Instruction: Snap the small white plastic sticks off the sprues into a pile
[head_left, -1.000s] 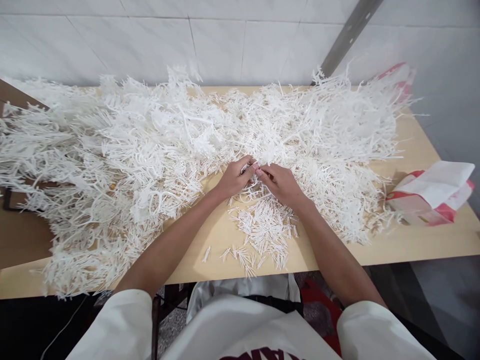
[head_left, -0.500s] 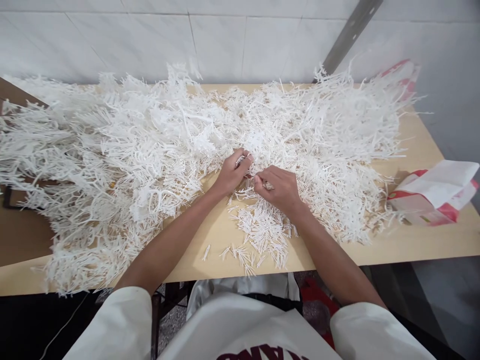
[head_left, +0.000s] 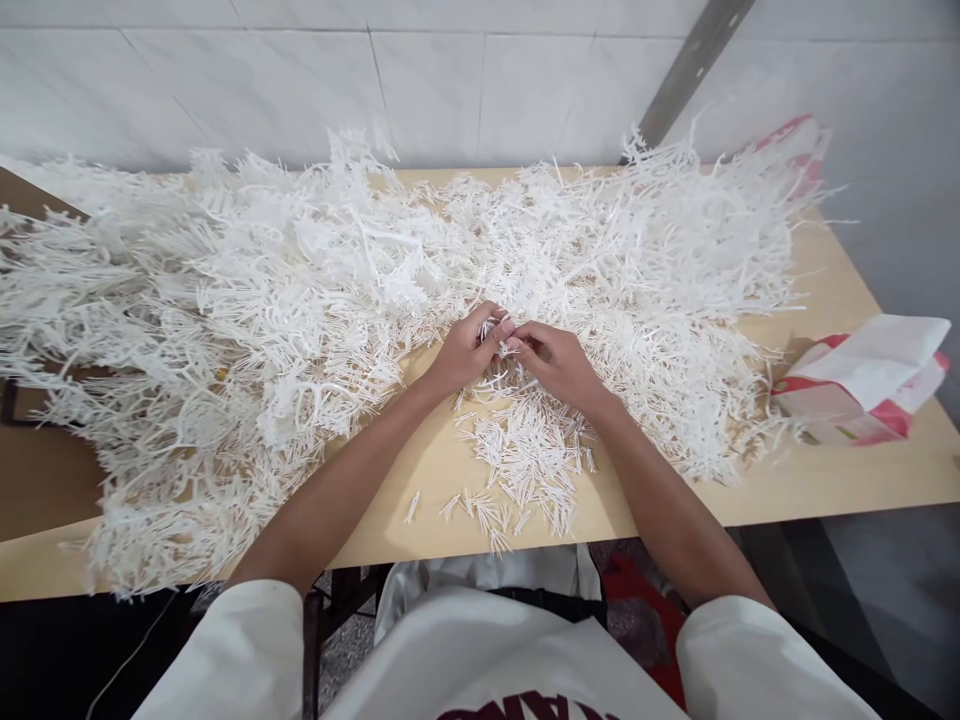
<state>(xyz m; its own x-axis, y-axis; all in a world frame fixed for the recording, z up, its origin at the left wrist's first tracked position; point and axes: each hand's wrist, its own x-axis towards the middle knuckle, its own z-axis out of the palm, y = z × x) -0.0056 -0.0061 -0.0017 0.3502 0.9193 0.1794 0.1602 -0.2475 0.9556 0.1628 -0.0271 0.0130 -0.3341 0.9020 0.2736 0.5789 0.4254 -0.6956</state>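
Observation:
My left hand (head_left: pixel 466 352) is closed round a small bunch of thin white branching strands (head_left: pixel 487 326), which pokes out between the thumb and fingers. Beside it, my right hand (head_left: pixel 559 366) pinches at the same bunch, its fingertips meeting those of the left. How much lies inside the fingers is hidden. Under and in front of the hands spreads a heap of short white strand pieces (head_left: pixel 532 460). A large tangled pile of white branching strands (head_left: pixel 225 290) covers the table to the left, and another pile (head_left: pixel 660 290) lies to the right.
A white and red paper bag (head_left: pixel 855 385) rests on the right end of the wooden table (head_left: pixel 847 485). Cardboard (head_left: pixel 45 475) shows at the left edge. A tiled wall (head_left: pixel 427 90) with a metal post (head_left: pixel 686 75) stands behind.
My right hand has moved slightly left and up, closing the gap to my left hand, so the fingertips now meet. The left hand has barely moved. The view has shifted a little.

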